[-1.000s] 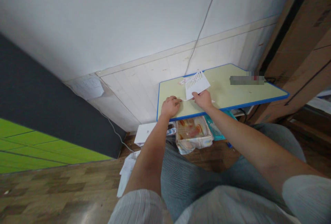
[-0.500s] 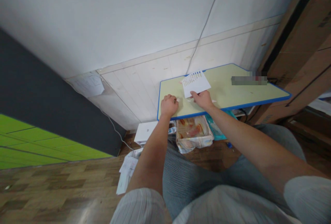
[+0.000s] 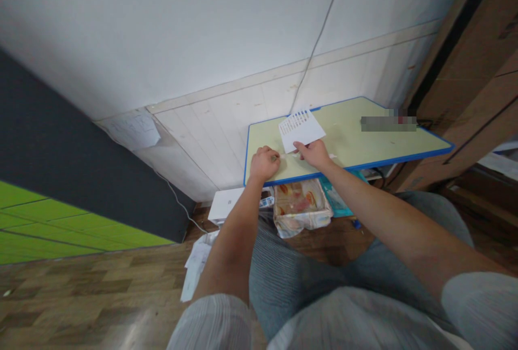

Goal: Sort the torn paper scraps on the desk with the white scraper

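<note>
A white card (image 3: 301, 133) with rows of small printed marks is tilted above the pale-yellow tabletop (image 3: 348, 123). My right hand (image 3: 314, 153) pinches its lower edge between thumb and fingers. To the left, my left hand (image 3: 265, 163) rests at the table's left part, fingers curled together. Something small may be in those fingers, but it is too small to make out. Whitish scraps or a strip (image 3: 291, 155) lie on the tabletop between and just beside the hands.
Below the table are a fabric-lined basket (image 3: 301, 210), a teal bag (image 3: 338, 201) and a white box (image 3: 225, 204). Papers (image 3: 196, 263) stand lower left. Cardboard boxes (image 3: 465, 86) rise at the right. A cable (image 3: 319, 37) runs down the wall.
My right hand has shifted slightly left with the card, which now sits closer to my left hand. The left hand has stayed almost in place.
</note>
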A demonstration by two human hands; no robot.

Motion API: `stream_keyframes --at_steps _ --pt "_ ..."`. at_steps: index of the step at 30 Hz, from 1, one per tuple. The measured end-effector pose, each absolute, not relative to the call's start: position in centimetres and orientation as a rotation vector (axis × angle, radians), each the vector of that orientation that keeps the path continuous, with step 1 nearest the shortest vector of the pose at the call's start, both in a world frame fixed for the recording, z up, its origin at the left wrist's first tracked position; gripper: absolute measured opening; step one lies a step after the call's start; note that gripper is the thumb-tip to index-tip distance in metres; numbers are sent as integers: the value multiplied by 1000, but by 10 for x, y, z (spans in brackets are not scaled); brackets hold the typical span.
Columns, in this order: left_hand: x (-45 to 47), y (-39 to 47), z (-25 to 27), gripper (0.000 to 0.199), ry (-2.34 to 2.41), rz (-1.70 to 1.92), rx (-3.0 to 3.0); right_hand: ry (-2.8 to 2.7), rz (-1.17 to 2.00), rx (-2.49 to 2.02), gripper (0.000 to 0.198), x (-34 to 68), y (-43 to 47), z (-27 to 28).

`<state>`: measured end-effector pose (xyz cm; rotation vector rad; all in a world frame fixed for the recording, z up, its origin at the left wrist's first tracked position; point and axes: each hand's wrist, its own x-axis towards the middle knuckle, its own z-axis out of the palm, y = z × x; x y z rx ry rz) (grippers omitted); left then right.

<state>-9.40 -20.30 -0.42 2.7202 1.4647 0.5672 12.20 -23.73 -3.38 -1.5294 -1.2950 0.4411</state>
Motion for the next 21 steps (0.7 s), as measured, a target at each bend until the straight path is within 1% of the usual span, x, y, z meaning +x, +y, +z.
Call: stream_keyframes --at_steps 7,13,17,21 --pt "-94 -203 -4 33 1416 540 2738 -1314 405 -1562 32 124 -235 -37" --pt "-94 -202 -5 32 1440 564 2729 -1283 344 -1598 40 126 -235 -36" --pt "-94 -201 -6 32 1442 601 2725 -1319 382 -1545 36 123 -237 -37" --pt "-96 -200 -7 33 1380 562 2746 -1343 428 -1508 34 120 -235 -38"
